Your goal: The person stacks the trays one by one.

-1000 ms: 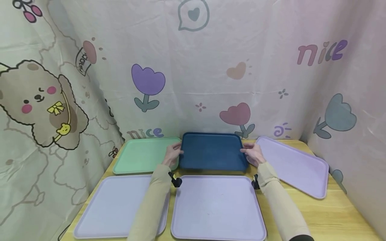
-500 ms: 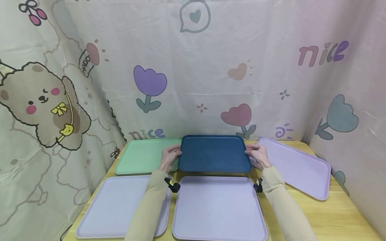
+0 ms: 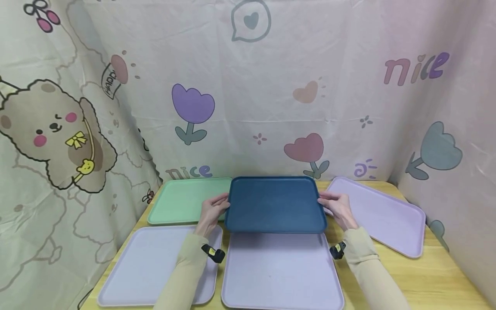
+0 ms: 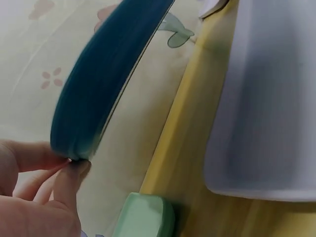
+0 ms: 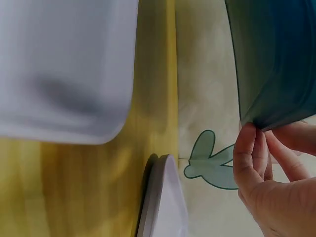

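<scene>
A dark blue rectangular tray (image 3: pixel 276 204) is held up off the table between both hands. My left hand (image 3: pixel 212 212) pinches its left short edge, and my right hand (image 3: pixel 338 207) pinches the right one. In the left wrist view the blue tray (image 4: pixel 98 84) hangs from the thumb and fingers of the left hand (image 4: pixel 44 192). The right wrist view has the right hand (image 5: pixel 276 173) gripping a corner of the same tray (image 5: pixel 281 59). Below it lies a large lilac tray (image 3: pixel 283 271), its far edge hidden behind the blue one.
A green tray (image 3: pixel 186 200) lies at the back left, partly behind the left hand. A second large lilac tray (image 3: pixel 155 267) is at the front left. To the right, a smaller lilac tray (image 3: pixel 383 217) lies at an angle on the wooden table (image 3: pixel 426 280). A printed curtain (image 3: pixel 248 86) hangs behind.
Both hands have brought the blue tray nearer and lifted it from the back of the table. It now overlaps the far edge of the middle lilac tray. The other trays stay put.
</scene>
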The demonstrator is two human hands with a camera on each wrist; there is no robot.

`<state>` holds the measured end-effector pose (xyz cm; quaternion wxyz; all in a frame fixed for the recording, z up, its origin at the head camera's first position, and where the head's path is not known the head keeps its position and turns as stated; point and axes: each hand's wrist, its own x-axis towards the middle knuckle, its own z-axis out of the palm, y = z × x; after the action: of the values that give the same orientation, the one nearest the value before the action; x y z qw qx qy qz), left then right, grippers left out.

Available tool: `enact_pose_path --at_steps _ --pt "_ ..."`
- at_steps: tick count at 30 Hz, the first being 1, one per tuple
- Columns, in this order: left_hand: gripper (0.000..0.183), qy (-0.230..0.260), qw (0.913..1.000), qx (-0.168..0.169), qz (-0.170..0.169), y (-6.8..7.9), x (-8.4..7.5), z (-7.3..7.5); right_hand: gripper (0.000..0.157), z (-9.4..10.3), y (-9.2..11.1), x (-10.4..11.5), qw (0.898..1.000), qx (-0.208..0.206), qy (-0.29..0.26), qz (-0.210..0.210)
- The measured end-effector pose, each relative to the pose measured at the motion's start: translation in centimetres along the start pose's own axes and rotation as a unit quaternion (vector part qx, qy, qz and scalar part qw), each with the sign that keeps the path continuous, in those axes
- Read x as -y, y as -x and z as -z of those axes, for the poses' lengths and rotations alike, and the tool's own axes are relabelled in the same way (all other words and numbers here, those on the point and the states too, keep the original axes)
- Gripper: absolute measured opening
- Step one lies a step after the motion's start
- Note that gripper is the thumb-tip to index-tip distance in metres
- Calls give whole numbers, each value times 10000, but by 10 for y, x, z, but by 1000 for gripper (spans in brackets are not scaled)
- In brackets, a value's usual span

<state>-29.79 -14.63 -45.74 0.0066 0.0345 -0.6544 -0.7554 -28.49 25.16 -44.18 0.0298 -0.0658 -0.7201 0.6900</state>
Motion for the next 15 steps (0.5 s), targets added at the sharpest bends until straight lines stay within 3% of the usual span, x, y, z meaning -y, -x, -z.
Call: enact_pose_path --at_steps 7,15 --pt "47 65 9999 16 157 23 6 2 42 9 20 -5 9998 129 124 -103" --pt "45 155 9997 -47 188 44 14 6 47 18 40 -15 9983 393 414 -120"
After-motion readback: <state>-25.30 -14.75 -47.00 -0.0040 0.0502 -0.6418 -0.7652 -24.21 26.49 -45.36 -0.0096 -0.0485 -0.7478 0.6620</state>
